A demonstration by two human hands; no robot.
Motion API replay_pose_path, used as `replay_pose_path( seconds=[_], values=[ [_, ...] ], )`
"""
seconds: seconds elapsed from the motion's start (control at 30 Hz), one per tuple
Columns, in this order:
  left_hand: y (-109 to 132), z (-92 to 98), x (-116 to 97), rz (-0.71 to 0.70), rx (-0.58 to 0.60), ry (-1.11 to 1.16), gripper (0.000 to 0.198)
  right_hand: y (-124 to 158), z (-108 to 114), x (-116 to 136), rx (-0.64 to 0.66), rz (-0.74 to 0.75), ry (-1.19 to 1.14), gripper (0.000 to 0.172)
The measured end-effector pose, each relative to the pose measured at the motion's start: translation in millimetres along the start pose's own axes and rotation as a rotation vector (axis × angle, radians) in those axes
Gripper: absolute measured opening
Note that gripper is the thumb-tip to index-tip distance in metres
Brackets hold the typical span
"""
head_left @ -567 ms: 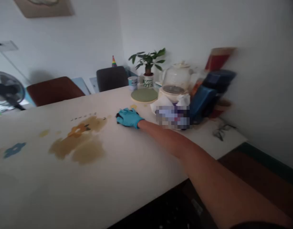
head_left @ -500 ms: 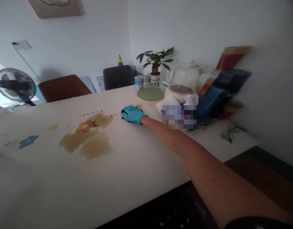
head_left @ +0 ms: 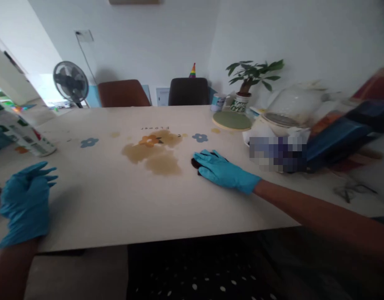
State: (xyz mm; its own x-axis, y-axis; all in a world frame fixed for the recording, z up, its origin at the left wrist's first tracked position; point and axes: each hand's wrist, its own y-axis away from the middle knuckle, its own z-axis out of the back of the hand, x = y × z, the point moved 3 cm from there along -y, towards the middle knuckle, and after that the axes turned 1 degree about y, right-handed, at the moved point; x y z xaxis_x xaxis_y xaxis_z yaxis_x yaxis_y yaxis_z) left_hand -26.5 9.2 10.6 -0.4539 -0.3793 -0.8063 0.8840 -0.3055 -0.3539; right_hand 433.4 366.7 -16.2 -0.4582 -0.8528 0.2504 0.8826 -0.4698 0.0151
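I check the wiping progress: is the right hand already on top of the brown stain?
No, the right hand rests beside the brown stain, on its right.

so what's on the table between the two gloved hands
In the head view, only bare tabletop lies between the left hand and the right hand. The brown spill sits just beyond that line, close to the right hand's fingertips.

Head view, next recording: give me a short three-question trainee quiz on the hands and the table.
1. True or false: the right hand lies flat on a dark cloth.
2. What lies just left of that cloth? A) brown stain B) a knife C) a plate
3. Fill in: the left hand hovers open and holds ____.

Key: 1 true; 2 A; 3 nothing.
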Motion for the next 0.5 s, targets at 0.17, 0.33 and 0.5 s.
replay_pose_path(
  seconds=[0.17, 0.33, 0.5],
  values=[
    [-2, -5.8, -15, 0.139, -0.149, 0.162, 0.07, 29, -13, 73, 0.047, 0.205, -0.08, 0.078],
    [0, -8.7, -25, 0.146, -0.155, 0.206, 0.063, -13, -26, 163, 0.078, 0.461, -0.126, 0.075],
    [-9, -8.9, -6, 0.058, -0.172, 0.192, 0.06, -108, -45, 253, 0.039, 0.625, -0.059, 0.069]
  ],
)
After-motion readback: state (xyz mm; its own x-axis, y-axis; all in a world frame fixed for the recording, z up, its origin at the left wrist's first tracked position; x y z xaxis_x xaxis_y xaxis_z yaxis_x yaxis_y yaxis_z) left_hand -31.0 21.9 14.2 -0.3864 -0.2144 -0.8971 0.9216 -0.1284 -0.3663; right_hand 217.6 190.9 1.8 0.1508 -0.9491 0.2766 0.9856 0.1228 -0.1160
